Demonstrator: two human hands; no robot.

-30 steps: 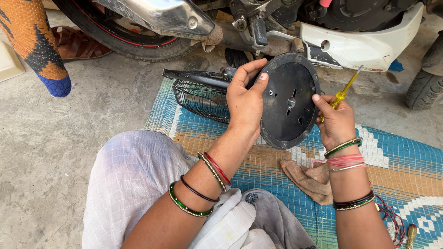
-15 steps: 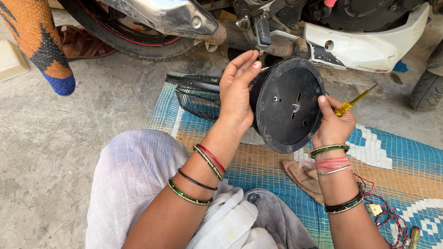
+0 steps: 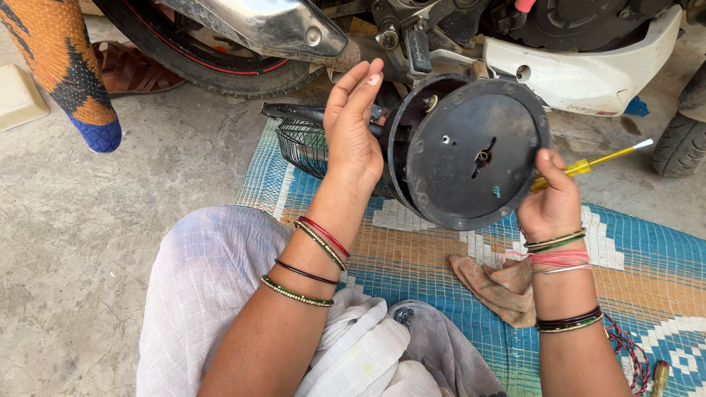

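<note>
A round black disc-shaped part [image 3: 471, 154] with a slotted centre hole is held upright in front of me. My right hand [image 3: 551, 202] grips its right rim and also holds a yellow-handled screwdriver [image 3: 596, 160] that points up to the right. My left hand [image 3: 353, 129] is flat against the part's left edge, fingers straight and pointing up, thumb behind the rim. Bangles ring both wrists.
A black wire basket [image 3: 305, 140] lies on the blue woven mat [image 3: 647, 250] behind my left hand. A brown rag [image 3: 496, 287] rests near my right wrist. A motorcycle [image 3: 412, 29] with a chrome exhaust and white panel stands just beyond. Bare concrete floor is at the left.
The disc has been lifted and turned, its flat face now more toward me. My left hand slid off its face to the left edge with fingers straightened. The screwdriver tilted flatter.
</note>
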